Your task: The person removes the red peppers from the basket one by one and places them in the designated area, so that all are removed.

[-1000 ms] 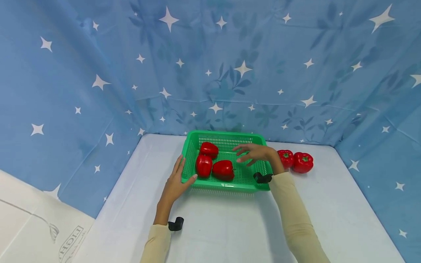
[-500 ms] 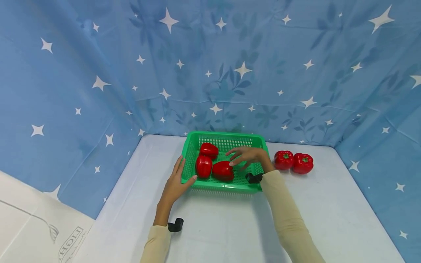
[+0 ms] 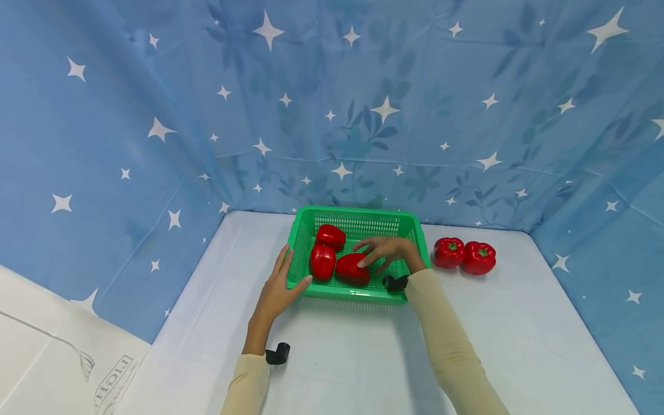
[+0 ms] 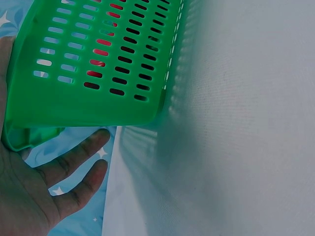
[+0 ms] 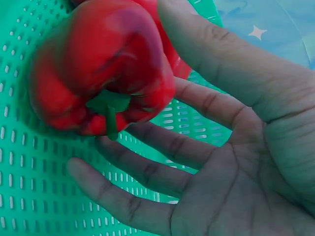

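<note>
A green plastic basket (image 3: 358, 214) with slotted walls holds three red bell peppers: one near the back (image 3: 330, 237), one at the left (image 3: 322, 263), and one toward the front (image 3: 350, 269). My left hand (image 3: 275, 293) rests at the basket's front left corner, thumb along the front rim. Its lower fingers (image 4: 81, 189) stretch loosely past the wall in the left wrist view. My right hand (image 3: 386, 249) is inside the basket at the front pepper, thumb on one side and fairly straight fingers on the other. Its stem end (image 5: 109, 105) faces the palm; fingertip contact is partly hidden.
Two more red bell peppers, one (image 3: 448, 252) beside the other (image 3: 478, 257), stand upright on the white table (image 3: 353, 357) right of the basket. A blue star-patterned curtain (image 3: 358, 104) hangs close behind the basket.
My right hand has moved left and slightly down inside the basket, from its right part to the front pepper. The left hand, basket and peppers have stayed in place.
</note>
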Demonstrator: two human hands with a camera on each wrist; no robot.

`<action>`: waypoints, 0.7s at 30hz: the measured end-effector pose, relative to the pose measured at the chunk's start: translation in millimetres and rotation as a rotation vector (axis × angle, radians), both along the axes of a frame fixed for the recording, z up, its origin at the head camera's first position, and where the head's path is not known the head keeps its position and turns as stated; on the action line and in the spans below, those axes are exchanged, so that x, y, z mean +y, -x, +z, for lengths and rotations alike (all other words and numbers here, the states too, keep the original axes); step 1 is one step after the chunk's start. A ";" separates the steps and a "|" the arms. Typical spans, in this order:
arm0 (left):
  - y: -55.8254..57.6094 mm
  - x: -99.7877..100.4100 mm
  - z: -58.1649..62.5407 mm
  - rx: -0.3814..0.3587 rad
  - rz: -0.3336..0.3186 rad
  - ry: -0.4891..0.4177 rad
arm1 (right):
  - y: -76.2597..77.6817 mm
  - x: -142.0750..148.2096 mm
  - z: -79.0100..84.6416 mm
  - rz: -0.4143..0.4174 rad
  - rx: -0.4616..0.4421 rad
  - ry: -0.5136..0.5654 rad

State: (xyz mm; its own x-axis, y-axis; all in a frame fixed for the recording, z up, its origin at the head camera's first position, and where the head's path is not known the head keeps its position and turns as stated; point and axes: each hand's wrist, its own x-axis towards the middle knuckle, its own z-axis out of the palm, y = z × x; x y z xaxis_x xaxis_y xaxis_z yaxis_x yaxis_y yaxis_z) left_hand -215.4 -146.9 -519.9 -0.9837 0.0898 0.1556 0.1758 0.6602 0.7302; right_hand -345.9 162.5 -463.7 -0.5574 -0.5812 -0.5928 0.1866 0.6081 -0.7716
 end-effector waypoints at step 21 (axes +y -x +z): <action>0.5 0.4 -2.1 0.012 -0.003 0.001 | 0.5 -9.3 -5.2 0.004 0.035 -0.044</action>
